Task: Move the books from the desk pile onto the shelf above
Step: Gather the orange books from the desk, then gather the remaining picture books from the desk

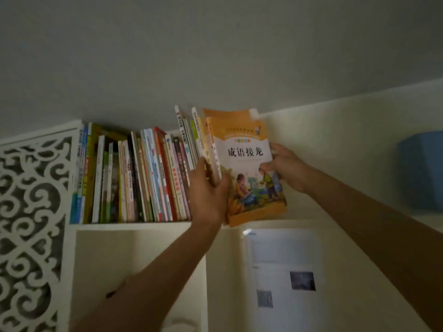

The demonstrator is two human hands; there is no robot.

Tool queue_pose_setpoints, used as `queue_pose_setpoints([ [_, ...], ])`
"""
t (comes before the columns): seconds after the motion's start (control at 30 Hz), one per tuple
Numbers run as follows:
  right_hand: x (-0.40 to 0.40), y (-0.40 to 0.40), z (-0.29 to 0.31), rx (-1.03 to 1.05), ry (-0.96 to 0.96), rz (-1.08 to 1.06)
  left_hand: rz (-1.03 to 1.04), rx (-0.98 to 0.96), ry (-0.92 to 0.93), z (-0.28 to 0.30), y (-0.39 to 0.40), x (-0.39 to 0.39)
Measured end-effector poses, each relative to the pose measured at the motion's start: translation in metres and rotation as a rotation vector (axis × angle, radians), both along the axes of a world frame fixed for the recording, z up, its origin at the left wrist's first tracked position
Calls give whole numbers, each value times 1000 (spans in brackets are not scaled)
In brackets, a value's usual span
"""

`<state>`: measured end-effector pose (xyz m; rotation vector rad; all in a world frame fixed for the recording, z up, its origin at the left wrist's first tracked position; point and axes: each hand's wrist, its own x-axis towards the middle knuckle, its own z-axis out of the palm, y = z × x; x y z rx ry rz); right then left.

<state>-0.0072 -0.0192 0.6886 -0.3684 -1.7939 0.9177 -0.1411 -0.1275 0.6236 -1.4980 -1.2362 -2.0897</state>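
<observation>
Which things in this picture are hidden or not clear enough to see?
Head view only:
- Desk pile: out of frame, below the bottom edge.
- Left hand fingers: behind the orange books it holds.
- Spine titles in the shelf row: too small and dim.
- Blue box: blurred, partly cut by the right edge.
- Wall sheet: text washed out.
- Right hand fingertips: behind the front cover.

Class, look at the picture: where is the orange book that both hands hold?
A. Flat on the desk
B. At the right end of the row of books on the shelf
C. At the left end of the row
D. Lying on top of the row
B: the orange book, held by the left hand and the right hand, stands at the right end of the row of books on the shelf.
</observation>
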Motion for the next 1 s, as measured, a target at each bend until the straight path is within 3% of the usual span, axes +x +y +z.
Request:
queue_pose_setpoints([
  [0.13, -33, 24, 3, -13, -56, -2, 260, 40, -3, 0, 34, -9],
  [0.27, -54, 30, 3, 181, -194, -83, 447, -37, -31, 2, 55, -3],
  [0.33, -57, 28, 1, 224, -251, -105, 586, -116, 54, 2, 59, -7],
  [0.43, -47, 18, -3, 114, -284, 12, 799, -208, 316, -2, 48, -36],
  [0.6, -50, -2, -30, 277, -373, 73, 677, -220, 636, -22, 38, -97],
  [0.7, -73, 8, -39, 423, -334, -69, 677, -232, 637, -25, 46, -100],
  [0.87, -79, 31, -36, 335, -346, -76, 742, -342, 607, -25, 50, -95],
  [1.0, -72, 31, -43, 409, -382, -75, 760, -402, 591, -24, 44, -84],
])
